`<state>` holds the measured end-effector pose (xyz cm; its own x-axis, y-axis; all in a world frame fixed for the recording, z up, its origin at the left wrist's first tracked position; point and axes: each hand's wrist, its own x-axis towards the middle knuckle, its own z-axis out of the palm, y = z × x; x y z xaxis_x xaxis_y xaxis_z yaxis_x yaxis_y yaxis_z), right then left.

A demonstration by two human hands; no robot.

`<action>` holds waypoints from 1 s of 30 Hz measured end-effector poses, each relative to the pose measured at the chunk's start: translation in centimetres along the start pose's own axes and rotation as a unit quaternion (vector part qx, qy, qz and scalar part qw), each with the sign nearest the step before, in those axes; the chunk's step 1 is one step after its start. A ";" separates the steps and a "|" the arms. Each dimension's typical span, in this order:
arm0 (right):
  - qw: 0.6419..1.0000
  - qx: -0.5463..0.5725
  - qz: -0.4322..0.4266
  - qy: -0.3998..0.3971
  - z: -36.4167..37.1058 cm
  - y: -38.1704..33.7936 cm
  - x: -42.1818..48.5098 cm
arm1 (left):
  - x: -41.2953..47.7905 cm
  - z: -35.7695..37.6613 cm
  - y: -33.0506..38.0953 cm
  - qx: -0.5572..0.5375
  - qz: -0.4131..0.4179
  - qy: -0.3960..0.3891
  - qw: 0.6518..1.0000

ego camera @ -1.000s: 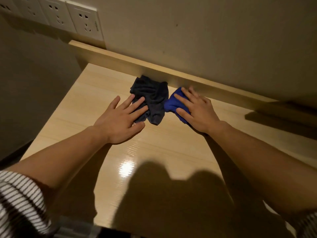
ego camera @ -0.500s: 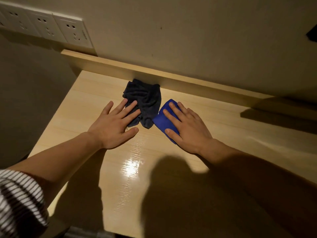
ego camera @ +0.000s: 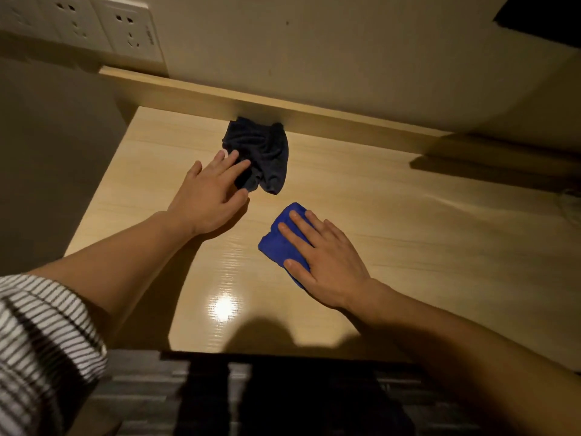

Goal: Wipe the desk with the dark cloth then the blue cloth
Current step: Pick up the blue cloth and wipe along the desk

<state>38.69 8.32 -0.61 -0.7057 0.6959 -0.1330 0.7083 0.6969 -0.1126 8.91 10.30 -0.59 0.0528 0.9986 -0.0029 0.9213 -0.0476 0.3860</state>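
Note:
A crumpled dark cloth (ego camera: 265, 152) lies on the light wooden desk (ego camera: 393, 215), close to the raised back ledge. My left hand (ego camera: 210, 196) rests flat on the desk, its fingertips lying on the cloth's lower left edge. A folded blue cloth (ego camera: 283, 240) lies nearer to me, apart from the dark one. My right hand (ego camera: 323, 259) presses flat on the blue cloth, fingers spread, covering its right half.
A wooden ledge (ego camera: 314, 116) runs along the back under a beige wall. White wall sockets (ego camera: 132, 29) sit at the upper left. The desk's left edge (ego camera: 100, 190) drops off beside my left arm. A bright glare spot (ego camera: 224, 305) shines near the front edge.
My right hand has slid the blue cloth toward me and away from the dark cloth. My left hand has stayed with its fingertips on the dark cloth.

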 end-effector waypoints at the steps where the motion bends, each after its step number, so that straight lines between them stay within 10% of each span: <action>1: 1.000 0.002 0.000 -0.002 0.2 -0.9 -0.5 | -0.7 0.0 0.0 0.003 -0.002 0.005 1.000; 16: 0.967 0.203 -0.151 -0.025 -0.5 -7.0 -8.7 | -6.1 3.3 6.1 0.015 -0.011 -0.030 0.999; 30: 0.996 0.049 -0.024 0.071 -9.1 12.9 4.9 | -5.8 4.4 6.3 0.121 -0.041 -0.043 0.991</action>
<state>44.21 22.28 6.25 -0.7286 0.6848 0.0143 0.6672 0.7143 -0.2111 16.09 4.14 -2.19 -0.0036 0.9943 -0.1070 0.9887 0.0195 0.1483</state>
